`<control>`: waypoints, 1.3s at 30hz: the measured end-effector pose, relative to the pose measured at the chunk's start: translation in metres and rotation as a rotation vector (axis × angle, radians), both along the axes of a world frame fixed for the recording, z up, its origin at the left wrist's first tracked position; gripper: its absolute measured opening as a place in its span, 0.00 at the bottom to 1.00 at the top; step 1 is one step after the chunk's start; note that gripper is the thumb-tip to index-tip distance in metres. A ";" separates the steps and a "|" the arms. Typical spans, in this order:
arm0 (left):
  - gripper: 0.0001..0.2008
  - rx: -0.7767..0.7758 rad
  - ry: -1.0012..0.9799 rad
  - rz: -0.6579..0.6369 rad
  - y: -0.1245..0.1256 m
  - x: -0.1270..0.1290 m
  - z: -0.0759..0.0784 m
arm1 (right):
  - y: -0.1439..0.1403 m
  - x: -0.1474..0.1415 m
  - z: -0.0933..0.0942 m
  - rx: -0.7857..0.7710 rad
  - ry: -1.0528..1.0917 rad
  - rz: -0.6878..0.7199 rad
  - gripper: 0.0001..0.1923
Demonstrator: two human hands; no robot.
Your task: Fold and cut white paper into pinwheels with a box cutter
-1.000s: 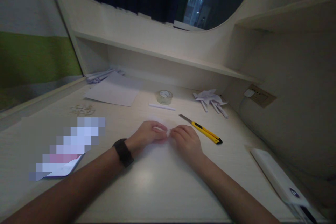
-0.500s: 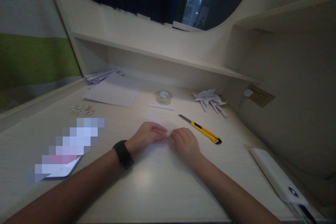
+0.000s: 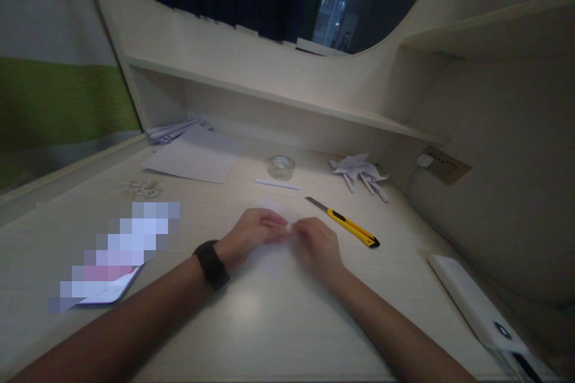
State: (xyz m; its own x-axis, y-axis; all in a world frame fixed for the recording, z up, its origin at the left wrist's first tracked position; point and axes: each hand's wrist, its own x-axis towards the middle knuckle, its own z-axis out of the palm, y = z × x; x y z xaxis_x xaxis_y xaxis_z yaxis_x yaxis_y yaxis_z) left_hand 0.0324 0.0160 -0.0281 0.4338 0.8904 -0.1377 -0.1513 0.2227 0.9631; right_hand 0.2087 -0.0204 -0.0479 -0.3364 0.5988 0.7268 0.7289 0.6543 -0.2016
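Observation:
Both hands meet over the middle of the desk. My left hand (image 3: 254,232), with a dark watch (image 3: 212,264) on its wrist, is closed, thumb and fingers pinching a thin white paper (image 3: 288,228). From the other side my right hand (image 3: 318,245) pinches the same paper, fingertips almost touching the left ones. Most of the paper is hidden by the fingers. Beyond the hands lie a white paper stick (image 3: 276,184) and a roll of clear tape (image 3: 281,167). A yellow utility knife (image 3: 353,227), blade out, rests right of my right hand.
White sheets (image 3: 193,155) and paper sticks (image 3: 177,130) lie back left. Paper pinwheels (image 3: 358,167) sit back right. Small whitish scraps (image 3: 140,189) and a blurred device (image 3: 112,287) are at left. A white lamp-like bar (image 3: 471,299) lies at right, near a wall socket (image 3: 444,166).
My right hand has turned slightly, its fingers shifting at the pinch point. My left hand stays nearly in place, and the objects around have not moved.

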 end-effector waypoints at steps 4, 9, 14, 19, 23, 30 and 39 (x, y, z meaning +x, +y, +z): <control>0.12 -0.011 -0.024 0.010 -0.001 0.000 0.000 | 0.001 0.000 -0.002 -0.068 0.090 -0.034 0.07; 0.15 -0.007 -0.041 0.005 0.000 -0.001 -0.002 | 0.001 -0.001 0.000 -0.103 0.150 -0.044 0.05; 0.15 0.017 -0.052 -0.026 0.001 -0.003 -0.004 | 0.000 -0.002 0.005 -0.178 0.228 -0.060 0.05; 0.15 0.013 -0.029 -0.057 0.000 -0.004 -0.001 | 0.001 -0.002 0.005 -0.135 0.182 -0.049 0.05; 0.15 0.022 -0.025 -0.065 0.000 -0.004 -0.001 | 0.001 -0.002 0.005 -0.157 0.246 -0.034 0.05; 0.13 0.063 0.133 -0.069 0.001 -0.004 0.003 | 0.004 -0.002 0.003 -0.299 0.418 -0.109 0.05; 0.10 0.207 0.270 -0.108 0.002 -0.003 0.001 | 0.001 -0.003 0.007 -0.281 0.360 -0.087 0.06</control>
